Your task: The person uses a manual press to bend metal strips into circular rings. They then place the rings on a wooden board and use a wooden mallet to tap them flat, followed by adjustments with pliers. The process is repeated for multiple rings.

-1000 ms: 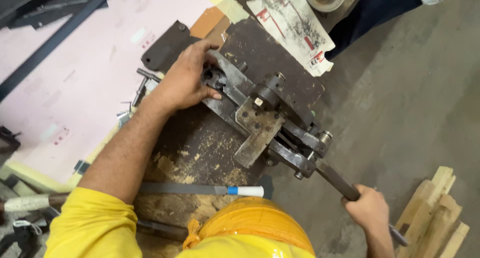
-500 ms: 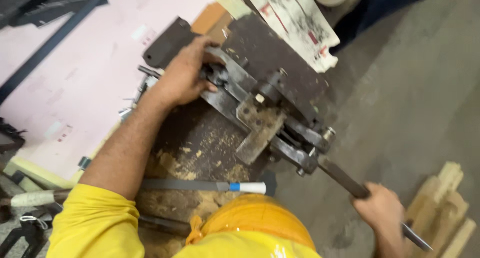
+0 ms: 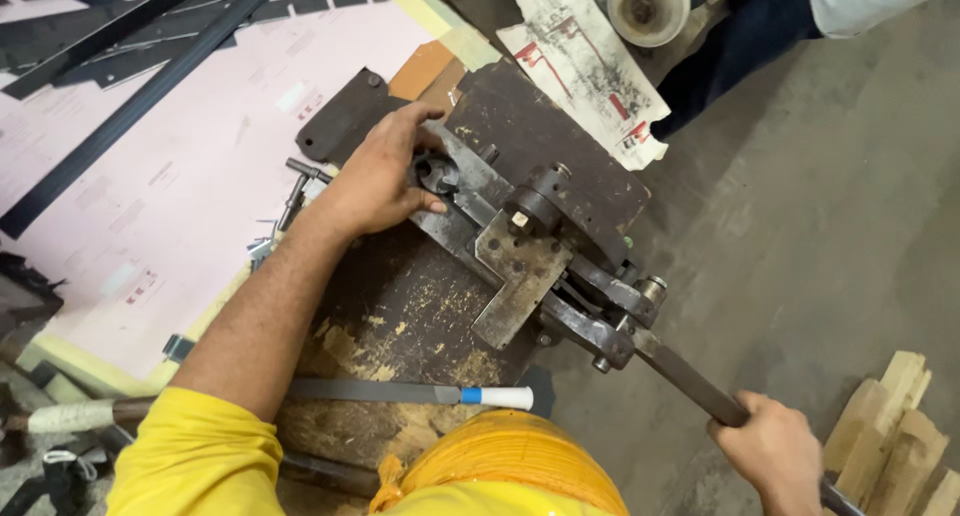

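Both hands closed: lever, press.

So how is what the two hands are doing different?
The left hand lies spread on the far end of the dark metal press, fingers around a small black part; the right hand is a closed fist around the long lever bar. The left hand is over the worn bench; the right hand is out over the grey floor. Both are bare and touch the same machine.
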